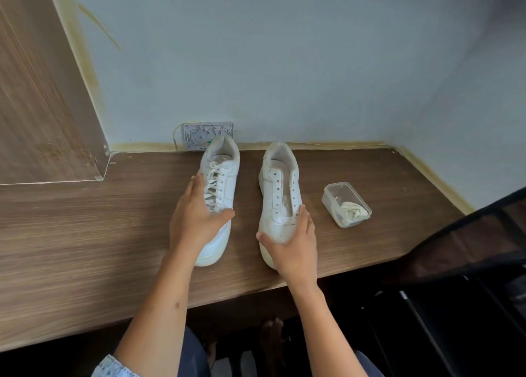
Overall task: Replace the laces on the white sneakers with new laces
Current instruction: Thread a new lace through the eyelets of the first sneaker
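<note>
Pale blue walls meet a wood-grain tabletop (85,220) in a corner, with a wooden cabinet side on the left and a bare socket box (207,134) low on the back wall.

Two white sneakers stand side by side on the tabletop, toes toward the person and heels toward the wall, so their long axes run straight away from the body. The left sneaker (220,183) is laced, while the right sneaker (280,194) shows empty eyelets and an open tongue. The left hand (196,220) wraps over the forefoot of the laced shoe, thumb curled across its inner side. The right hand (293,245) cups the toe of the unlaced shoe, fingers lying along its outer side and thumb on the inner edge. Each grip is closed around its own shoe.

A clear plastic container (345,204) with a bundle of cream laces (353,210) sits just to the right of the unlaced shoe, much nearer the right hand than the left. My judgement is that reaching for those laces falls to the right hand.

Both toe caps are largely covered by the hands. Whether the bundle is one lace or a pair cannot be told. A dark chair (469,248) is cut off at the right edge.
</note>
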Tool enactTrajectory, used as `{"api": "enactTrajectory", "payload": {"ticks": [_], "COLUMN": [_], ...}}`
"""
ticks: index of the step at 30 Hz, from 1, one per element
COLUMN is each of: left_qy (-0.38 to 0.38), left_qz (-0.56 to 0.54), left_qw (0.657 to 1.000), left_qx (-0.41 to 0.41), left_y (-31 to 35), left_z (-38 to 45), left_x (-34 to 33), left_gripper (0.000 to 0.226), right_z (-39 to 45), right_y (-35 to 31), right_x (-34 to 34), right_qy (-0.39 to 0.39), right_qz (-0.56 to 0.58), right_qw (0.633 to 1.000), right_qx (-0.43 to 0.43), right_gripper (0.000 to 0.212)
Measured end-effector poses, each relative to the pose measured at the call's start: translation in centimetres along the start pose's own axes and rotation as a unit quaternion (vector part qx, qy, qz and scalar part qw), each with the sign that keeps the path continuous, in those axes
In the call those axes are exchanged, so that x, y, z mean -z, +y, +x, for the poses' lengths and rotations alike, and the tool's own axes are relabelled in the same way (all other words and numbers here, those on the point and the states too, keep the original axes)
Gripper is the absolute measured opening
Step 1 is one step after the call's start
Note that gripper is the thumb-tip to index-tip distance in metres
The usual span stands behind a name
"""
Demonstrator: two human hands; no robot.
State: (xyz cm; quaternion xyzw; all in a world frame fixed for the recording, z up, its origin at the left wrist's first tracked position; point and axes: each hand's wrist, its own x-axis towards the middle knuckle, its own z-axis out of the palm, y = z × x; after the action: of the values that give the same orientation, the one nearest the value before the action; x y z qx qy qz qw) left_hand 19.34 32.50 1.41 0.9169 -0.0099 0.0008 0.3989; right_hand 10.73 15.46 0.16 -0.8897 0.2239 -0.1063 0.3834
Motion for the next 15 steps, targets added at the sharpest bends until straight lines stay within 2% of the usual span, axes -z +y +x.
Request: {"api": "enactTrajectory", "payload": {"ticks": [10, 13, 15], "left_qy": [0.016, 0.101, 0.157], "left_qz": [0.064, 0.063, 0.040], "left_qw": [0.998, 0.991, 0.974], "left_qx": [0.016, -0.057, -0.155], "left_y": [1.2, 1.7, 2.4], "left_z": [-0.1, -0.8, -1.4], "left_x": [-0.1, -0.8, -1.3], "left_gripper": [0.106, 0.111, 0.105], "right_z": [-0.1, 0.2, 1.3], "right_y": [-0.8, -1.4, -1.3], "right_x": [-0.9, 0.7, 2.8], "right_qy": [0.015, 0.015, 0.078], "right_qz": [0.009, 0.068, 0.061], "right_qw": [1.000, 0.997, 0.995], "right_qx": [-0.016, -0.017, 0.010], "right_gripper": [0.108, 0.094, 0.076]}}
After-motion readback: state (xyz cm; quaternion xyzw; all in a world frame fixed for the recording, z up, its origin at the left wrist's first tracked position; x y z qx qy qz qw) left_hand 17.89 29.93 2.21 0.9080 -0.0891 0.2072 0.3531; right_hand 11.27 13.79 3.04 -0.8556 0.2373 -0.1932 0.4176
